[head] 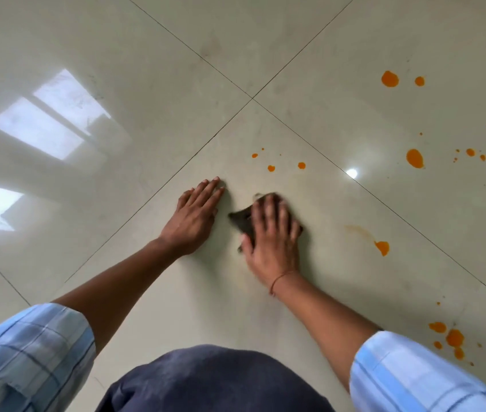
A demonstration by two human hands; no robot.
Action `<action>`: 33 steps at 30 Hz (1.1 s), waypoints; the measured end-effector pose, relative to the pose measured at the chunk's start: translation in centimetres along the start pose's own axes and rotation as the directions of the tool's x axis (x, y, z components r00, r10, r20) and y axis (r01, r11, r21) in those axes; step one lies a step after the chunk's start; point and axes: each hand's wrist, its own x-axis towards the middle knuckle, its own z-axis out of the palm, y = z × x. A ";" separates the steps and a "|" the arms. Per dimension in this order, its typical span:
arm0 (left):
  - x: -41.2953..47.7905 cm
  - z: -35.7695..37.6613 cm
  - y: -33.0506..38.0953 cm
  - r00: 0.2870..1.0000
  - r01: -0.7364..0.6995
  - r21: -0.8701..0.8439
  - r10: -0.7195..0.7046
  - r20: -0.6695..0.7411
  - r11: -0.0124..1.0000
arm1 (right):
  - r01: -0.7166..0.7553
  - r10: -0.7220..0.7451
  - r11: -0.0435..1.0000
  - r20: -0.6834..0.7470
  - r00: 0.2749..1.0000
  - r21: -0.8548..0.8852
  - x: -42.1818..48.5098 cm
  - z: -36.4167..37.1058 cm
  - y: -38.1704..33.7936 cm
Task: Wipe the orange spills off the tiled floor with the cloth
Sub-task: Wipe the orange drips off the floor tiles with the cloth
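My right hand (273, 236) presses flat on a dark cloth (240, 220) on the glossy beige tiled floor (146, 84); hand and cloth are motion-blurred. My left hand (195, 217) lies flat on the tile just left of the cloth, fingers together, holding nothing. Small orange drops (271, 168) sit just beyond the cloth. A smeared orange spill (382, 247) lies to its right. Bigger orange blobs lie further right (414, 158), at the far right (389, 79), and near my right sleeve (454, 338).
Dark grout lines cross at a joint (252, 98) beyond my hands. Window reflections (48, 117) glare on the left tiles. My knee in dark blue fabric (215, 379) fills the bottom middle.
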 end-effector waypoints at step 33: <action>3.6 0.3 2.4 0.988 0.150 -0.011 -0.151 -0.029 0.989 | 0.164 -0.165 0.986 -0.016 0.986 -0.028 -4.2 1.0 3.0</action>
